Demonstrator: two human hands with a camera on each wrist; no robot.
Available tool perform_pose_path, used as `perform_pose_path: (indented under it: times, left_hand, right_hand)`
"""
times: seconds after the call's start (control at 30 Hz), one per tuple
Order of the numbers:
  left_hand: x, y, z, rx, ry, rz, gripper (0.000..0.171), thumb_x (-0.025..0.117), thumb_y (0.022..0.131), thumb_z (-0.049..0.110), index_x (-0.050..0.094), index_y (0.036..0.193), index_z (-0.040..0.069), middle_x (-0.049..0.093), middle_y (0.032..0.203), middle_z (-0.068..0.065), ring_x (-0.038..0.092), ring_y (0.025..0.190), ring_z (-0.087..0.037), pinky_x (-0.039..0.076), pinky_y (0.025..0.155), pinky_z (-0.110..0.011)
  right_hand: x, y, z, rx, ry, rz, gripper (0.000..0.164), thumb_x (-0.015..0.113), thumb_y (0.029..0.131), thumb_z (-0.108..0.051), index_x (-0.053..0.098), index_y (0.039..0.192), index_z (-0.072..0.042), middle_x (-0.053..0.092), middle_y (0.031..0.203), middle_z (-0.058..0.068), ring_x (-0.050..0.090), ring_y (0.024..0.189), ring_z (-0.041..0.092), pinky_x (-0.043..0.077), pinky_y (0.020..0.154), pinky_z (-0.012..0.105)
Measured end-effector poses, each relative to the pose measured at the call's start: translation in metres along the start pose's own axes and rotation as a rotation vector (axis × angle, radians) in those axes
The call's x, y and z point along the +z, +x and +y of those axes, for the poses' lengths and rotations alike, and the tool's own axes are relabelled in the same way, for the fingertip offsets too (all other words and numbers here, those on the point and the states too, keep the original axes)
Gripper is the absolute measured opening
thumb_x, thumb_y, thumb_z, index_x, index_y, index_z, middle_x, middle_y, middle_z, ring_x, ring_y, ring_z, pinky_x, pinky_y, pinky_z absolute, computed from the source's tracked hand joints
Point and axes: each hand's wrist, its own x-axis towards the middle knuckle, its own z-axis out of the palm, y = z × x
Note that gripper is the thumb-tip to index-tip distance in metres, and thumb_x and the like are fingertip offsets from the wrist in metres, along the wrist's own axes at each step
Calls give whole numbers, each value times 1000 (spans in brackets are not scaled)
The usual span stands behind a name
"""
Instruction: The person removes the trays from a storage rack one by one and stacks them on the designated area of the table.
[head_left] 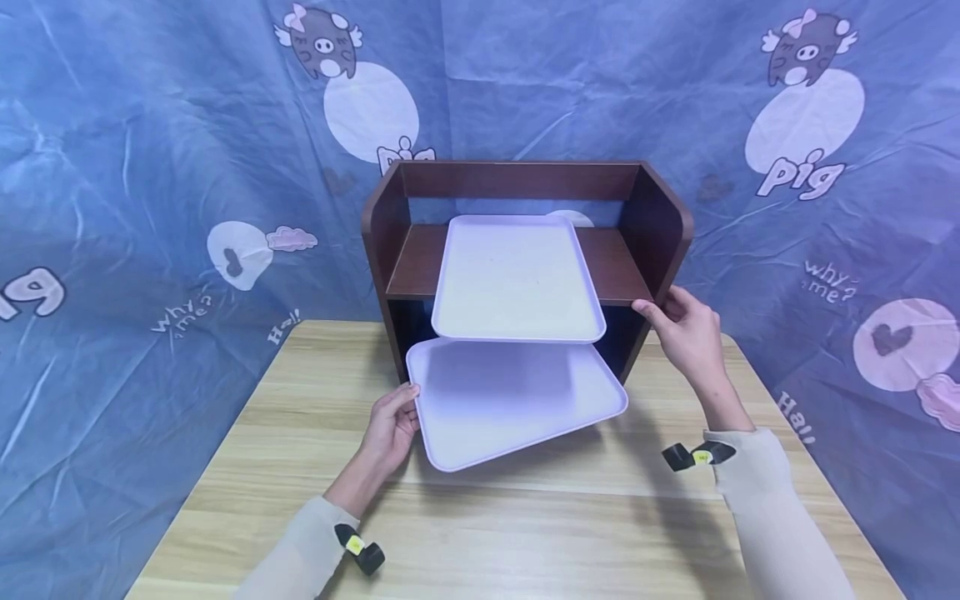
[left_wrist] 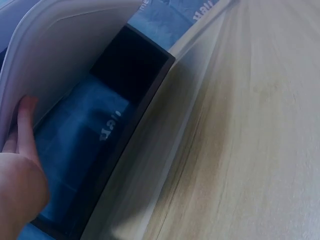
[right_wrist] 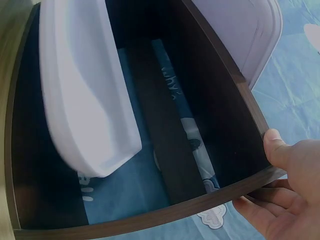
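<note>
A dark brown two-tier shelf (head_left: 525, 181) stands on the table. One white tray (head_left: 517, 279) lies on its upper board, the front end jutting out past the edge. Below it, a second white tray (head_left: 495, 408) is tilted and turned askew, partly inside the lower compartment. My left hand (head_left: 390, 429) pinches this lower tray by its left edge; in the left wrist view the fingers (left_wrist: 27, 125) lie against its underside. At the shelf's right side panel, my right hand (head_left: 686, 333) grips the front edge, thumb in front of the board, as the right wrist view also shows.
The wood-grain table (head_left: 525, 542) extends in front of the shelf and to both sides. Behind and around it hangs a blue cloth (head_left: 150, 208) printed with pigs and words. Each sleeve carries a small black wrist device (head_left: 697, 455).
</note>
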Motion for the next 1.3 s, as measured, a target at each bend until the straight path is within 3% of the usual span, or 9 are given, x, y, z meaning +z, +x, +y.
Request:
perform_pose_path:
  times: [0.1, 0.23, 0.3, 0.53, 0.9, 1.0, 1.1, 1.2, 1.3]
  left_hand:
    - [-2, 0, 0, 12, 1, -43, 30, 45, 107, 0, 72, 98, 12, 82, 86, -1, 79, 79, -10, 66, 72, -24]
    - [-4, 1, 2, 20, 13, -82, 29, 48, 107, 1, 74, 99, 12, 83, 89, -2, 80, 82, -11, 66, 74, -24]
    - [-5, 2, 2, 12, 22, -69, 28, 48, 106, 0, 73, 99, 11, 83, 89, -2, 80, 82, -11, 66, 74, -25]
    - [-5, 6, 2, -34, 59, -2, 26, 46, 105, -2, 69, 101, 9, 81, 84, -3, 78, 77, -13, 66, 69, -26]
    - [-10, 10, 2, -58, 104, 3, 26, 50, 104, -4, 70, 95, 10, 79, 80, -3, 76, 70, -12, 63, 62, -23]
    - [-14, 9, 3, -45, 125, 2, 28, 50, 103, -4, 71, 94, 10, 78, 79, -2, 75, 68, -10, 63, 60, -21]
    - [-17, 8, 4, -33, 149, -6, 28, 50, 102, -4, 72, 95, 11, 78, 80, -1, 74, 68, -10, 63, 62, -21]
    - [-20, 6, 5, -32, 168, -15, 29, 50, 102, -4, 73, 96, 12, 79, 81, -1, 74, 69, -9, 64, 64, -21]
    - [-23, 5, 5, -38, 183, -18, 28, 51, 101, -4, 74, 96, 12, 79, 82, -1, 74, 70, -9, 64, 67, -22]
  right_hand:
    - [0, 0, 0, 0, 4, 0, 51, 80, 97, -36, 71, 133, -2, 76, 121, 23, 72, 107, 6, 41, 78, 3]
    - [1, 1, 0, -1, 26, -3, 51, 80, 97, -36, 71, 133, 0, 76, 121, 25, 54, 91, -26, 41, 77, 3]
    - [1, 0, 0, -2, 32, -5, 51, 80, 97, -35, 70, 133, 0, 76, 121, 25, 47, 86, -32, 41, 76, 3]
    - [0, -1, 0, 12, 21, -17, 54, 78, 98, -38, 69, 134, 0, 75, 122, 25, 47, 87, -28, 41, 74, 1]
    - [-4, -3, 3, 2, 36, -3, 52, 80, 97, -36, 70, 133, 0, 75, 122, 26, 47, 86, -31, 42, 75, 0]
    - [-3, -2, 2, 7, 23, -7, 53, 80, 97, -38, 70, 134, -1, 76, 123, 24, 57, 92, -21, 42, 75, 1]
    - [-1, -1, 1, 7, 18, -9, 53, 79, 97, -38, 70, 134, -1, 76, 123, 24, 74, 106, 8, 42, 76, 1]
    - [0, -1, 0, 6, 15, -5, 52, 79, 98, -37, 70, 134, -1, 76, 123, 24, 73, 116, 37, 41, 77, 2]
    - [0, -1, 0, 6, 16, -3, 51, 79, 98, -36, 70, 134, 0, 76, 122, 24, 71, 118, 43, 40, 78, 3]
